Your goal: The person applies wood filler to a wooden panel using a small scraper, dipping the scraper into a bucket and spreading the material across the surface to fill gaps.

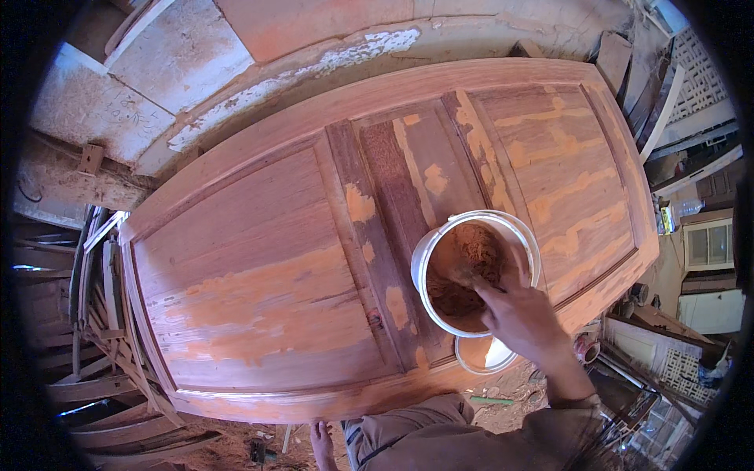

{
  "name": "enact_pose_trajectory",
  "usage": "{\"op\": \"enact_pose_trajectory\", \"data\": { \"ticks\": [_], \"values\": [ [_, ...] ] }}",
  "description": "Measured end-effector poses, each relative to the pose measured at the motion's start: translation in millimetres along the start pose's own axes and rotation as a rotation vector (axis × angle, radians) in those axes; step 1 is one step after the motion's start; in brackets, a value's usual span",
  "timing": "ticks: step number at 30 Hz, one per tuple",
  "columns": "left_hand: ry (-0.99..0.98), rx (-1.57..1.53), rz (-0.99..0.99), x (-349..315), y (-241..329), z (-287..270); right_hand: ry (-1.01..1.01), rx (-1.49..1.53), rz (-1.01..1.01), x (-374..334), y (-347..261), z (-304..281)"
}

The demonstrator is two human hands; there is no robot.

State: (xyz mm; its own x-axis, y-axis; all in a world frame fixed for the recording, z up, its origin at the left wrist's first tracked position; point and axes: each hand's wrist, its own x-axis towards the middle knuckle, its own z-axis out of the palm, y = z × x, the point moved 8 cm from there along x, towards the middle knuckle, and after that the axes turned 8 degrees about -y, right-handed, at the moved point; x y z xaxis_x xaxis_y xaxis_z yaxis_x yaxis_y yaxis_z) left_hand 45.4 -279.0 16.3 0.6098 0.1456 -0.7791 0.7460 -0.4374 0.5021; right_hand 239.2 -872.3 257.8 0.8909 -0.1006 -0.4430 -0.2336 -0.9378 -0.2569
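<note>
A white bucket (420, 275) stands on a large panelled wooden door (251, 204) that lies flat, reddish brown with pale orange filler patches. Inside the bucket is brown, powdery or pasty filler (475, 243). My right hand (518, 310) reaches over the bucket's near right rim with fingers closed and pointing down into the filler. A narrow blurred thing extends from its fingertips, its kind unclear. By the door's near edge, low in the view, my left hand (322, 443) hangs with fingers stretched and nothing visible in it.
A round lid (479, 357) smeared with filler sits by the bucket at the near edge. Wooden offcuts (110, 345) are piled at the left. Stained boards (181, 55) lean at the back. Frames and lattice panels (695, 74) crowd the right side.
</note>
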Motion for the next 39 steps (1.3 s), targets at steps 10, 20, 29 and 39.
{"op": "enact_pose_trajectory", "data": {
  "ticks": [10,20,29,39],
  "values": [
    [-0.034,-0.068,-0.027,18,-46,-7,0.147,-0.035,0.038,40,4,7],
    [0.013,-0.082,-0.109,-3,-54,-10,-0.054,0.065,0.059,-5,3,-29],
    [-0.067,-0.072,-0.038,5,-16,3,0.091,-0.051,0.133,38,8,9],
    [-0.085,-0.106,-0.042,14,-21,7,0.226,-0.089,0.057,51,1,4]
  ]
}}
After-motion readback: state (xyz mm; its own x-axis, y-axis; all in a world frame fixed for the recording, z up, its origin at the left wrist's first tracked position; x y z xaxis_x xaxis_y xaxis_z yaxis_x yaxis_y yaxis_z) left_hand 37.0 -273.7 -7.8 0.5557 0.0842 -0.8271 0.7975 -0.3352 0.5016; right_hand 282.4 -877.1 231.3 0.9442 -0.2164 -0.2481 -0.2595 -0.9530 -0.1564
